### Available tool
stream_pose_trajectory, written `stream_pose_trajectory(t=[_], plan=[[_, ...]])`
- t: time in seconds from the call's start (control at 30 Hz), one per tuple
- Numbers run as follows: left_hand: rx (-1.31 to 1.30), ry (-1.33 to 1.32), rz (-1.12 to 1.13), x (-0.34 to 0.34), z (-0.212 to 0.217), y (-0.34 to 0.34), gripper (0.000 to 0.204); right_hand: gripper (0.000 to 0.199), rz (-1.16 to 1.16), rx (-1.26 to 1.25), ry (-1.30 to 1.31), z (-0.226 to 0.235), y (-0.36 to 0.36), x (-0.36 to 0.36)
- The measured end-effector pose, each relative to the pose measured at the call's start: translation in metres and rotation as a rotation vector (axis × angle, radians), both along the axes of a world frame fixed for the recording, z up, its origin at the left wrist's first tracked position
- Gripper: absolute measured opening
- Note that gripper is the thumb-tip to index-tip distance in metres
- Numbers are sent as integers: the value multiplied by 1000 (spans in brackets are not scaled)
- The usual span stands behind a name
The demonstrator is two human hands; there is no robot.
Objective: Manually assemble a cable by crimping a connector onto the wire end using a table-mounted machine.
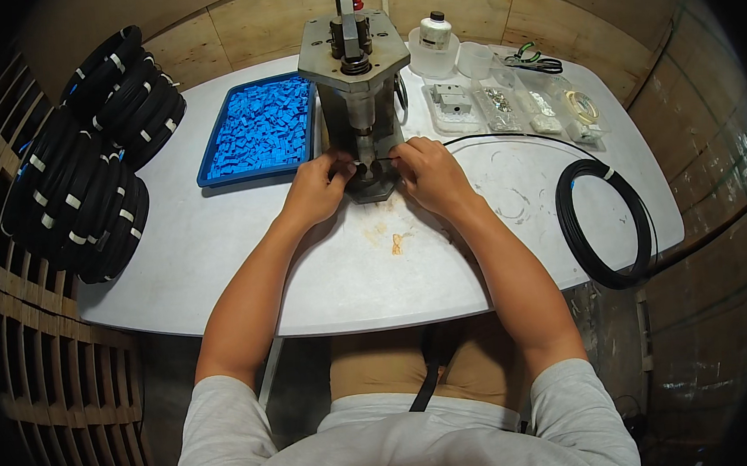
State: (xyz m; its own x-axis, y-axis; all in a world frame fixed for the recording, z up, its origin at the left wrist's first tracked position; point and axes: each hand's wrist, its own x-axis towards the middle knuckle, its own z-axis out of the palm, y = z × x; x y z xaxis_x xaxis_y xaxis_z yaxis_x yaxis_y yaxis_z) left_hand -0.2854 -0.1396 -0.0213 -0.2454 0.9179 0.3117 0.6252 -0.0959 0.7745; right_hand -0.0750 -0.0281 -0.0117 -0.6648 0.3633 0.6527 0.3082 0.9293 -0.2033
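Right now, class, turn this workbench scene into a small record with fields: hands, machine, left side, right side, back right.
Left hand: left hand at the base of the bench press; any held piece is hidden
Right hand: right hand pinching the black cable near the press base
Machine: steel bench press standing on the white tabletop
Left side: blue tray of small blue pieces; stacked black coils beyond it
Right side: black cable coil
Back right: white bottle, green-handled pliers
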Motion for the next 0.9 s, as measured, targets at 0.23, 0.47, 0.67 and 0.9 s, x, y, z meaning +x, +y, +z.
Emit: stream_pose_trajectory(t=[0.23, 0.47, 0.67, 0.9], plan=[[-7, -2, -2, 0, 0, 0, 24, 9, 1, 14, -3, -1, 1, 0], [-14, 6, -4, 0, 1, -1, 26, 10, 10, 13, 8, -1, 1, 1], [-10, 9, -5, -1, 0, 0, 27, 10, 6, 9, 11, 0, 1, 0], [-24, 15, 5, 1, 3, -2, 29, 10, 4, -4, 4, 0, 1, 1]])
